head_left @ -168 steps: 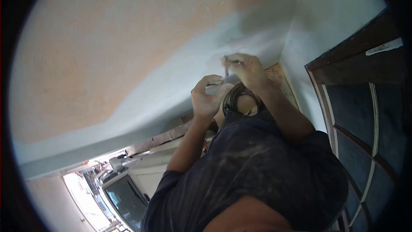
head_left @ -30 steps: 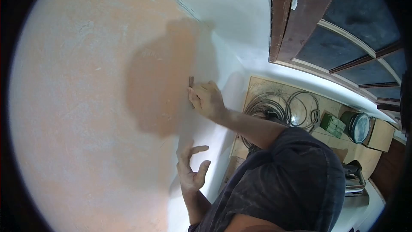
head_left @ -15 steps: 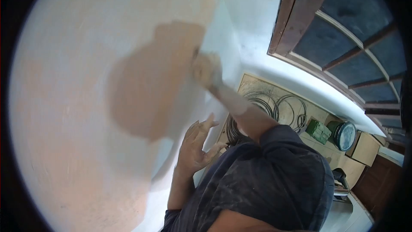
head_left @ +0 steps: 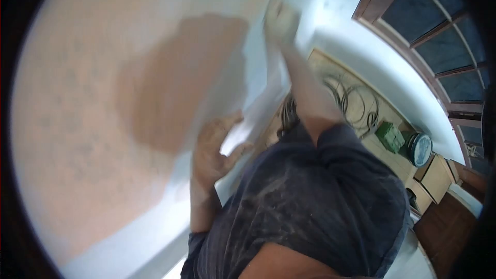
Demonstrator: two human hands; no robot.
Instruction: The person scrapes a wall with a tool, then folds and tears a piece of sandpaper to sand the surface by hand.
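My right hand (head_left: 282,20) is stretched out to the wall (head_left: 67,103), at the whitish strip close to the corner. It looks closed, and a thin dark edge shows at its fingers; motion blur keeps me from making out what it holds. Lower and to the left, my left hand (head_left: 214,147) is held up near the wall surface, fingers and thumb spread, with nothing in it. Pale dust coats both hands. The wall is peach with whitish patches, and a large shadow falls across it.
Coiled black cables (head_left: 356,103) lie on a tan board (head_left: 323,67) on the floor. Past them stand a green box (head_left: 390,137), a lidded bucket (head_left: 421,149) and a cardboard box (head_left: 436,178). A brown-framed window (head_left: 429,36) is at upper right.
My right hand has moved up and to the right along the wall, toward the corner. My left hand remains spread, now slightly higher and further left in view. The whole view has shifted.
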